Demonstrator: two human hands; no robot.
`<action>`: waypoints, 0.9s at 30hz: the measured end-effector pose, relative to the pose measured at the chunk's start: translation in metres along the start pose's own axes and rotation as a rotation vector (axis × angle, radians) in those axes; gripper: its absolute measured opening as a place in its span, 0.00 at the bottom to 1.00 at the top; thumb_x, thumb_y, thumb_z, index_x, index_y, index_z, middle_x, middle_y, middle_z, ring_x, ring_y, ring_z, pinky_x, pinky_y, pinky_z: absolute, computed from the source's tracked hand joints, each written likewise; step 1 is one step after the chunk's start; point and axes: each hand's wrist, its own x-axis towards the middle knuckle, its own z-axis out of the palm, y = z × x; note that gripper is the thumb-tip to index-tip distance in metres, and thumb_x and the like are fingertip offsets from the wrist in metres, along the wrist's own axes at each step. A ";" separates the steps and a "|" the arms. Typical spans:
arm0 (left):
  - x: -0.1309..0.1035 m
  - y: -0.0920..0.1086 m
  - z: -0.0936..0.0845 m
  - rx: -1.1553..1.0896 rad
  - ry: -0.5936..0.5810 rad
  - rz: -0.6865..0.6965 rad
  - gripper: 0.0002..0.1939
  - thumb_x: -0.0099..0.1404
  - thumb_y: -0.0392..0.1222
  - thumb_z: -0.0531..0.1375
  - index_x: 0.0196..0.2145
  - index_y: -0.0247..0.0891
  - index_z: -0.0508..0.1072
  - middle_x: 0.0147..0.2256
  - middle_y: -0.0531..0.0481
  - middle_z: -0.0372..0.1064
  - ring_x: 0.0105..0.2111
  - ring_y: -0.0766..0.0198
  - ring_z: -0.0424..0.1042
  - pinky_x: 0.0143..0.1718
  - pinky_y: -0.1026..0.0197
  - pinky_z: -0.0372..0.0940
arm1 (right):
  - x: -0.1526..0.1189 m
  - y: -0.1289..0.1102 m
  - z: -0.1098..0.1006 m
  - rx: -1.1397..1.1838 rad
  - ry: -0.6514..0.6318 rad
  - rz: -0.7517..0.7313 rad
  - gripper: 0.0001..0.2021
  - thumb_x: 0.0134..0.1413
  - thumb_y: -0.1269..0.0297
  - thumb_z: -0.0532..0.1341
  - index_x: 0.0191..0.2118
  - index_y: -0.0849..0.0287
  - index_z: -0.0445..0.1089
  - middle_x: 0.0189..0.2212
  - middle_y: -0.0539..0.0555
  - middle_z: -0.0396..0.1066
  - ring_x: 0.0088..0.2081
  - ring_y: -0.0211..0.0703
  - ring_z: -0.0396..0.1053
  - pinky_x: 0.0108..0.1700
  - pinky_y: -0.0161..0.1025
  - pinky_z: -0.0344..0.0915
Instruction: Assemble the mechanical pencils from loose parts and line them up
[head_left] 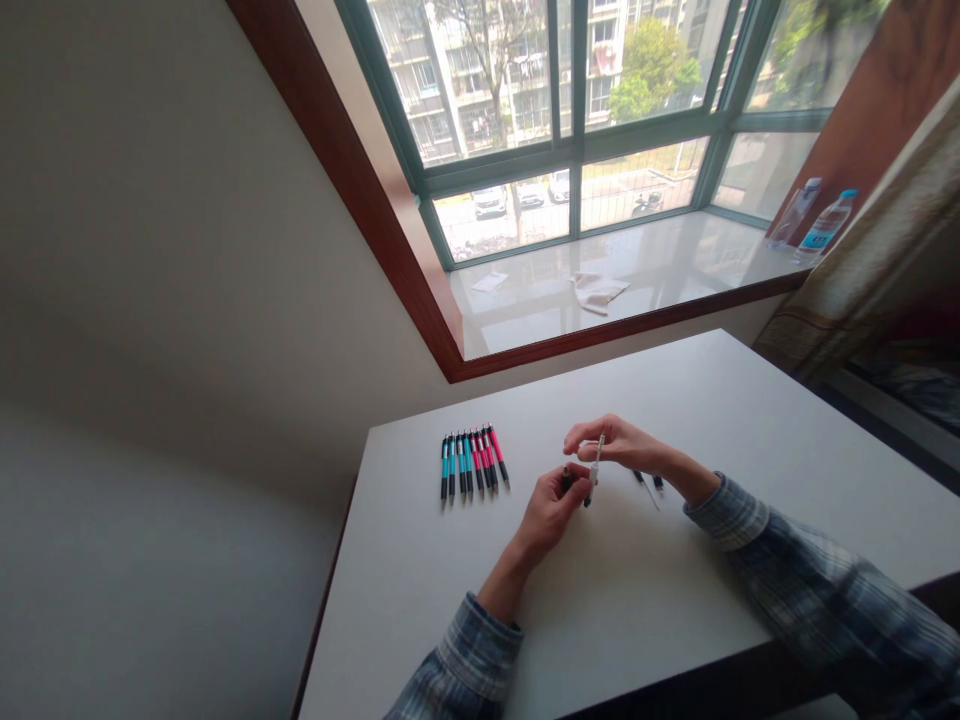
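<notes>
My left hand (553, 508) is closed, holding a slim white pen (595, 472) upright with its dark tip down. A short black piece (566, 478) also shows between its fingers; its exact kind is hard to make out. My right hand (616, 440) is just behind the top of the white pen, fingers curved and apart from the thumb, with nothing visible between them. Partly behind the right wrist lie a thin white refill-like stick (651, 494) and small black pen parts (658, 483). To the left, a row of several turquoise pens (452, 465) and pink pens (487, 460) lies on the table.
The white table (420, 580) stands against the wall below a window sill (525, 320). A cloth (598, 292) lies on the sill, and plastic bottles (825, 228) stand at its right end. A curtain (862, 240) hangs at the right.
</notes>
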 end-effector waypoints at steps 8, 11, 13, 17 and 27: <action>0.001 -0.002 0.000 0.052 -0.093 -0.033 0.26 0.65 0.63 0.64 0.33 0.32 0.74 0.29 0.50 0.64 0.31 0.65 0.60 0.34 0.61 0.57 | -0.001 0.005 0.010 0.023 -0.140 0.071 0.16 0.53 0.54 0.73 0.43 0.58 0.81 0.35 0.54 0.79 0.36 0.45 0.75 0.37 0.37 0.71; 0.000 -0.001 0.000 0.030 -0.098 -0.037 0.24 0.65 0.61 0.65 0.34 0.32 0.75 0.29 0.50 0.64 0.31 0.65 0.61 0.35 0.61 0.57 | 0.000 0.005 0.015 0.051 -0.116 0.078 0.14 0.53 0.54 0.73 0.38 0.59 0.80 0.32 0.53 0.77 0.32 0.42 0.73 0.33 0.35 0.68; 0.000 0.000 0.001 -0.004 -0.098 -0.041 0.23 0.65 0.60 0.66 0.35 0.32 0.75 0.28 0.51 0.64 0.30 0.65 0.61 0.35 0.61 0.58 | 0.001 0.003 0.015 0.072 -0.032 0.059 0.13 0.52 0.54 0.74 0.36 0.59 0.80 0.33 0.53 0.77 0.33 0.41 0.72 0.35 0.36 0.68; -0.001 -0.001 -0.001 -0.029 -0.114 -0.068 0.22 0.65 0.59 0.66 0.35 0.33 0.75 0.28 0.51 0.65 0.30 0.66 0.61 0.34 0.62 0.57 | 0.003 0.000 0.001 0.229 0.282 -0.026 0.12 0.53 0.54 0.74 0.37 0.55 0.79 0.39 0.53 0.78 0.40 0.43 0.74 0.43 0.38 0.70; 0.000 -0.011 -0.006 -0.042 -0.061 -0.098 0.24 0.64 0.62 0.65 0.34 0.34 0.74 0.30 0.51 0.65 0.31 0.66 0.60 0.35 0.63 0.56 | -0.005 -0.008 -0.038 0.461 0.552 -0.149 0.13 0.50 0.55 0.76 0.40 0.51 0.78 0.37 0.50 0.78 0.40 0.42 0.74 0.48 0.42 0.72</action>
